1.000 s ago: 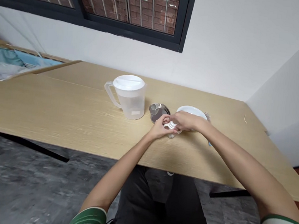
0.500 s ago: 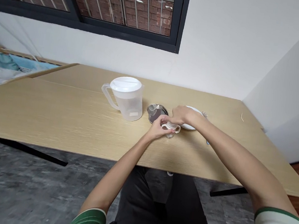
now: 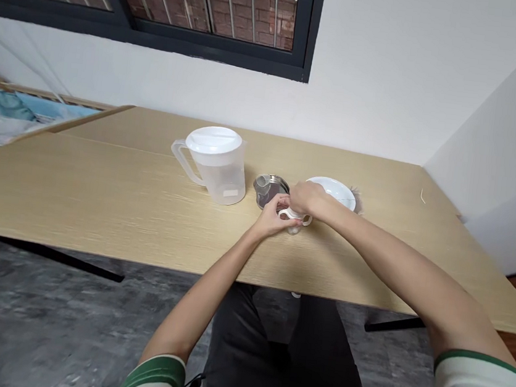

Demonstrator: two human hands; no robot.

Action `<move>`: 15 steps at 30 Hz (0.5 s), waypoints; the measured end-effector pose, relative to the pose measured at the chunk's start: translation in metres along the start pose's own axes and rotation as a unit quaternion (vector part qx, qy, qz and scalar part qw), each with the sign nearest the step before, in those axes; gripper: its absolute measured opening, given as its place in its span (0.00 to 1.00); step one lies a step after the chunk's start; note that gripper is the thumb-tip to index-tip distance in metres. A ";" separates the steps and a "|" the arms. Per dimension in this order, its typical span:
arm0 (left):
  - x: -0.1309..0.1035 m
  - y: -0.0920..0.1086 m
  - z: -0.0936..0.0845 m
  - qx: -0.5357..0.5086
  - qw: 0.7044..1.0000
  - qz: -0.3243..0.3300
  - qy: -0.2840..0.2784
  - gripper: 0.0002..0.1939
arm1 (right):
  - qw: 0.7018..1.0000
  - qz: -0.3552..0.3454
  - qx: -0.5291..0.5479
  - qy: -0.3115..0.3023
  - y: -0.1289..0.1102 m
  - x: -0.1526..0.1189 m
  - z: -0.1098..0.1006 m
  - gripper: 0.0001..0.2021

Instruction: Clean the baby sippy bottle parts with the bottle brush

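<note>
A small baby bottle (image 3: pixel 295 227) with white side handles and a clear lower part stands on the wooden table, near its middle. My left hand (image 3: pixel 274 217) is closed around its left side, thumb in front. From above, my right hand (image 3: pixel 306 197) grips the top of the bottle with bent fingers; that part is mostly hidden under it. Just behind the left hand is a round metal container (image 3: pixel 270 189), shiny inside. A white plate (image 3: pixel 348 194) lies behind my right hand, partly covered by the hand and forearm.
A lidded translucent pitcher (image 3: pixel 220 174) stands left of the metal container, handle to the left. Something grey and bristly (image 3: pixel 357 202) pokes out beside the plate. A thin pale strip (image 3: pixel 422 196) lies at the far right. Blue cloth or plastic (image 3: pixel 48 110) fills a bin at far left.
My right hand has shifted slightly left and turned over the bottle's top, so more of the plate shows. The left hand keeps its hold. The whole view has tilted a little.
</note>
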State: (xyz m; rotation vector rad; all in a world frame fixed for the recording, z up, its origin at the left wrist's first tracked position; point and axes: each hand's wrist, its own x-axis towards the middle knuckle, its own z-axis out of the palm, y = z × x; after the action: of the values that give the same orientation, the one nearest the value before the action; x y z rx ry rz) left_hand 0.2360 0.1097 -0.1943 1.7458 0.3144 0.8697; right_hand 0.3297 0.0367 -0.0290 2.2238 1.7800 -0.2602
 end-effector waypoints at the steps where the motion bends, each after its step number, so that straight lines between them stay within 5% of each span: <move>1: 0.000 0.000 0.000 -0.008 1.000 -0.001 -0.002 0.37 | 1.000 0.014 -0.003 0.001 -0.001 0.000 -0.002 0.18; 5: 0.000 0.000 0.000 -0.020 1.000 -0.008 -0.013 0.40 | 0.999 0.016 0.020 0.023 0.012 -0.009 -0.011 0.27; 10: 0.000 0.002 -0.001 0.004 1.000 -0.004 -0.008 0.37 | 0.983 -0.179 0.030 -0.028 0.033 -0.016 -0.007 0.26; 15: 0.000 0.004 0.000 0.012 1.000 -0.005 -0.006 0.38 | 0.991 -0.135 -0.009 -0.022 0.023 -0.008 0.002 0.11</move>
State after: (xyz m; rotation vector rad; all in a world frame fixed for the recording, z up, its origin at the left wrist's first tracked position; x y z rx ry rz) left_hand 0.2349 0.1083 -0.1907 1.7686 0.3272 0.8506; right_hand 0.3506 0.0238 -0.0254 1.9447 2.0501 -0.3426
